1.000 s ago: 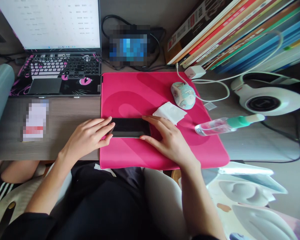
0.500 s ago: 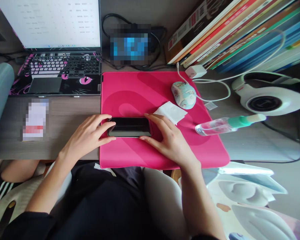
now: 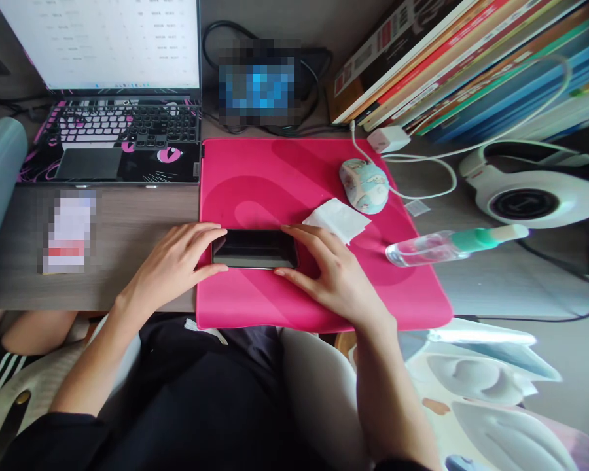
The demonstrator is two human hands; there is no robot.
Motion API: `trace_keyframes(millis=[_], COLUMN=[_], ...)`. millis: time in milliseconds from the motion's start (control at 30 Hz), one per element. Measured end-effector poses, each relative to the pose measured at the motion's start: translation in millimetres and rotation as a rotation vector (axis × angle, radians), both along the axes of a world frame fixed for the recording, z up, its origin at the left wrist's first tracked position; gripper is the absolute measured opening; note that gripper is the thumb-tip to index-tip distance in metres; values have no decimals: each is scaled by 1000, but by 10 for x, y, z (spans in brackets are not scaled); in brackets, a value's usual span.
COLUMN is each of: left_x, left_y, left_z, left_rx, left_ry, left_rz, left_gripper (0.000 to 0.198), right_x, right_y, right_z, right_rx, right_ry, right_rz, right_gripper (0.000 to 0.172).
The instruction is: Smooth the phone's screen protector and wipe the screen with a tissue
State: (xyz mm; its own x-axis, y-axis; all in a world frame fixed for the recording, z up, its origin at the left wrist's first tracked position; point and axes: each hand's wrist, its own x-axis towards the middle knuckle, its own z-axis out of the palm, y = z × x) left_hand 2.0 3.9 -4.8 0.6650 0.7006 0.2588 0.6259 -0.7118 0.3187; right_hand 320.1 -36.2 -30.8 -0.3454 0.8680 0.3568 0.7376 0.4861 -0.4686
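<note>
A black phone (image 3: 255, 248) lies flat, screen up, on a pink desk mat (image 3: 275, 176). My left hand (image 3: 177, 261) clasps its left end, with fingers at the far edge and thumb at the near edge. My right hand (image 3: 331, 271) grips its right end the same way. A folded white wipe (image 3: 338, 219) lies just beyond my right hand. A clear spray bottle (image 3: 451, 243) with a green and white top lies on its side, half on the mat's right edge.
An open laptop (image 3: 118, 131) stands at the back left. A patterned mouse (image 3: 364, 185) sits on the mat's far right. White headphones (image 3: 535, 190), a white charger with cable (image 3: 387, 139) and stacked books (image 3: 471, 59) fill the right. A blurred card (image 3: 69, 229) lies left.
My left hand's fingers have slid a little further round the phone's left end. The phone and my right hand have hardly moved.
</note>
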Motion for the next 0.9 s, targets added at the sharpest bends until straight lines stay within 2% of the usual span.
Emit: trace_keyframes(millis=[900], left_x=[6], left_y=[13], left_z=[-4], left_rx=[-1], left_ry=[10], left_rz=[8], left_gripper=[51], right_x=[-1], right_y=[0], right_z=[0], right_rx=[-2], right_ry=[-9], right_rz=[17], right_gripper=[60])
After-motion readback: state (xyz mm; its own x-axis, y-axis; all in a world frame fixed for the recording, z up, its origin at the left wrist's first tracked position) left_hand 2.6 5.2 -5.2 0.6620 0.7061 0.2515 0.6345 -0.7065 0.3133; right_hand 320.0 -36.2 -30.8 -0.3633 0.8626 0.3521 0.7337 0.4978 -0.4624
